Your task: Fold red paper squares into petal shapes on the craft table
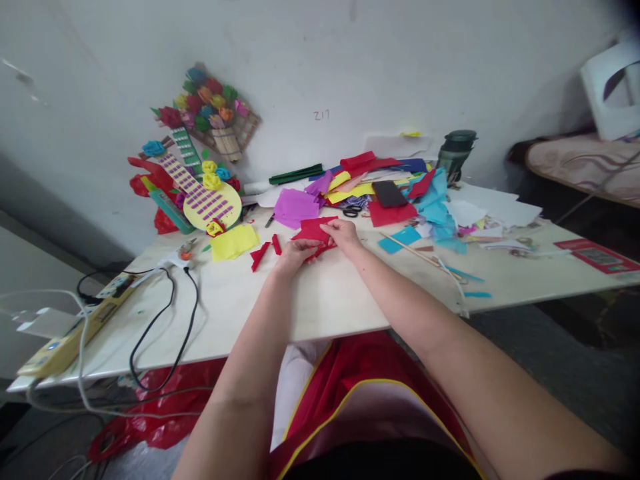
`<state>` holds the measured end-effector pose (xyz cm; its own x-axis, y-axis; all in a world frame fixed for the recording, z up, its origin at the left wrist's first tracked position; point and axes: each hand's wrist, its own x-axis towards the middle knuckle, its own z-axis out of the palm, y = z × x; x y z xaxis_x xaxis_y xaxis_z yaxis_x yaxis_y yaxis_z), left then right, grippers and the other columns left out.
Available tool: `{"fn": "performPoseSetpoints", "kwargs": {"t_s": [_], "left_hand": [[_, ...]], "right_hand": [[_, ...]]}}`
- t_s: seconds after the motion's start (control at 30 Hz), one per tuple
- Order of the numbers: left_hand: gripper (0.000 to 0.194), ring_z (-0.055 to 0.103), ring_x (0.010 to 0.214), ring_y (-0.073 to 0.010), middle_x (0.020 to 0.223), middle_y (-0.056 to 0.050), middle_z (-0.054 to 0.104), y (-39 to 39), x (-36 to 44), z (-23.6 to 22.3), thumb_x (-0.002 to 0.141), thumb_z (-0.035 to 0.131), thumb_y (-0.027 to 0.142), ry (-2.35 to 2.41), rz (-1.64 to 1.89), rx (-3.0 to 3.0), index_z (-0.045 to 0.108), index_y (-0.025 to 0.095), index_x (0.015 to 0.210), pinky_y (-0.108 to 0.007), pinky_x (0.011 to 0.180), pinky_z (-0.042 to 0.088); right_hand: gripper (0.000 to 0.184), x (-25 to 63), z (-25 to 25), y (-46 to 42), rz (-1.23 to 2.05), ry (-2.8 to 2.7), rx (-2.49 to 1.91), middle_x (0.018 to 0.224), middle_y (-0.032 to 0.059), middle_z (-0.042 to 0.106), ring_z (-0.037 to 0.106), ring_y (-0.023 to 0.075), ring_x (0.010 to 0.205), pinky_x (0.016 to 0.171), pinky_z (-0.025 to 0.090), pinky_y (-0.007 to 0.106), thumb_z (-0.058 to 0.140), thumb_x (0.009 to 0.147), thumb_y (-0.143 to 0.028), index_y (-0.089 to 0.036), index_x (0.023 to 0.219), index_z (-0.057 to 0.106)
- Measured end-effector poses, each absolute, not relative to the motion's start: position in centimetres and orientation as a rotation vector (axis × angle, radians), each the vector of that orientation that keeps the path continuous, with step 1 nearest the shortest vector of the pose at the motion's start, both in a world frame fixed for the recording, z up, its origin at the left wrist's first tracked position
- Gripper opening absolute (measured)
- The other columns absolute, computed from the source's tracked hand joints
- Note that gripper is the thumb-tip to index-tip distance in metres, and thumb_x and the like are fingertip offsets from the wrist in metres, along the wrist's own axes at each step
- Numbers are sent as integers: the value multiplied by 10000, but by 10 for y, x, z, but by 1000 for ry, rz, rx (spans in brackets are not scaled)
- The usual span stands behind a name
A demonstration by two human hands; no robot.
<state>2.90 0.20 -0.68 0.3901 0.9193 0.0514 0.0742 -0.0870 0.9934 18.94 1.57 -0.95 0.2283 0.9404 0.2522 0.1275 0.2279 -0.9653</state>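
So your phone (390, 194) is sitting on the paper pile by the wall (320, 73). Power strip's (75, 330) at your table's (330, 307) left end, bottle's (454, 155) back right.

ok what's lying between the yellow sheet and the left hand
Two small red pieces lie between the yellow sheet and the left hand in the head view.

From my remote post, I'm seeing a scuffed whitish wall (320, 67) rising behind the pale counter (250, 313), a patterned bed (585, 163) standing at right, and dark grey floor (530, 367) showing beneath.
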Motion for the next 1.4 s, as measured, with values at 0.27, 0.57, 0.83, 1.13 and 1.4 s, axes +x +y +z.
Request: {"fn": "performPoseSetpoints", "kwargs": {"t_s": [0.27, 0.57, 0.83, 1.13, 1.4], "left_hand": [[360, 492, 450, -73, 537, -8, 617, 0, 28, -6, 608, 766, 300, 919, 889, 1494, 704, 120, 914, -198, 469, 382], [396, 506, 463, -82, 533, -4, 622, 0, 30, -6, 615, 758, 309, 896, 896, 1498, 688, 117, 954, -202, 477, 397], [398, 499, 462, -73, 565, -8, 622, 4, 28, -10, 640, 743, 281, 872, 952, 1468, 669, 118, 996, -202, 483, 394], [340, 485, 441, -67, 513, 13, 590, 3, 32, -10, 612, 763, 264, 875, 1009, 1445, 655, 110, 896, -196, 468, 373], [424, 457, 388, -59, 484, 30, 563, 2, 33, -7, 620, 762, 330, 884, 964, 1476, 602, 110, 944, -184, 411, 331]], "right_hand": [[225, 191, -1, 8, 809, -1144, -1204, 345, -65, 421, 447, 98, 332, 373, 327, 196, 572, 726, -307, -180, 546, 524], [202, 188, -8, 14, 727, -1229, -1227, 349, -69, 431, 460, 102, 355, 406, 359, 201, 597, 732, -310, -187, 585, 534], [278, 187, -3, 4, 1059, -1248, -1157, 451, -27, 530, 505, 115, 416, 384, 352, 207, 614, 733, -433, -172, 665, 549], [381, 187, -18, 19, 686, -1401, -1238, 404, -45, 460, 445, 90, 399, 442, 352, 221, 646, 692, -377, -181, 454, 423], [349, 188, -16, 19, 614, -1353, -1262, 379, -57, 420, 481, 109, 386, 415, 350, 214, 595, 718, -383, -199, 480, 418]]}}
